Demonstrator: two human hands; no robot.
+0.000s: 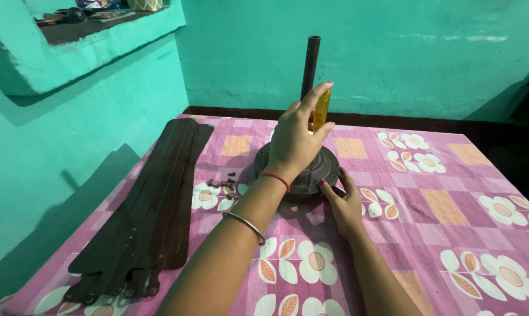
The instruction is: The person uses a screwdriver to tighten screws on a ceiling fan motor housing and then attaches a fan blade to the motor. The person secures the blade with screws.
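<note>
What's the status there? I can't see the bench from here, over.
Left hand grips yellow screwdriver handle upright over fan motor. Right hand steadies motor's edge. Loose screws and stacked fan blades lie left, clear.

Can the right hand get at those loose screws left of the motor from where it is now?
Probably not directly: the right hand rests at the fan motor, and the left arm crosses between it and the screws.

left hand: raised, fingers curled in a grip, forearm stretched forward | right hand: low, palm down, fingers spread
</note>
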